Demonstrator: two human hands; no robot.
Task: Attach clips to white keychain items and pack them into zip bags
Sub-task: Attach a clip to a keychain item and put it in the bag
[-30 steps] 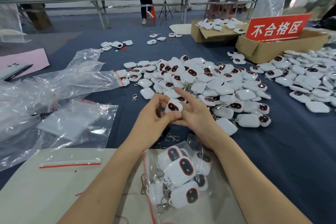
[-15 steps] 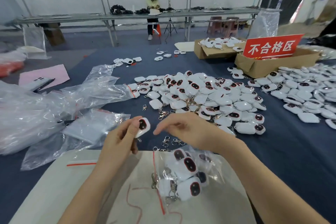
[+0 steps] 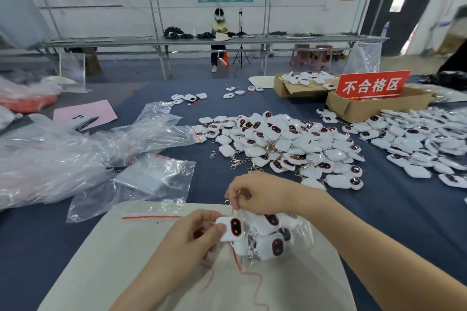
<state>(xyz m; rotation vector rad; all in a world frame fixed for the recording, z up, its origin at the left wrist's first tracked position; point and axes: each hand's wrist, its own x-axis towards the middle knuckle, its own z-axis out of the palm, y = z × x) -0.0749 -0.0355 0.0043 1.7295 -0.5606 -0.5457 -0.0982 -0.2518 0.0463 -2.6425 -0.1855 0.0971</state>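
Note:
My left hand (image 3: 192, 237) grips one white keychain item (image 3: 230, 229) with a dark red-rimmed oval face, holding it at the mouth of a clear zip bag (image 3: 267, 237) that holds several more items. My right hand (image 3: 262, 193) pinches the upper edge of that bag just above the items. A small metal ring (image 3: 227, 202) lies by my right fingers. The bag rests on a white board (image 3: 121, 260). A big pile of loose white keychain items (image 3: 285, 144) lies behind, with metal clips (image 3: 236, 161) at its near edge.
Empty clear zip bags (image 3: 106, 159) cover the left side of the blue cloth. A second spread of items (image 3: 427, 144) lies at the right. Two cardboard boxes (image 3: 358, 106) with a red sign stand at the back right. A person sits at a far table (image 3: 217, 40).
My left hand has carried the item from the left down to the bag's mouth. My right hand has dropped from above the clips onto the bag's edge. The view has tilted upward.

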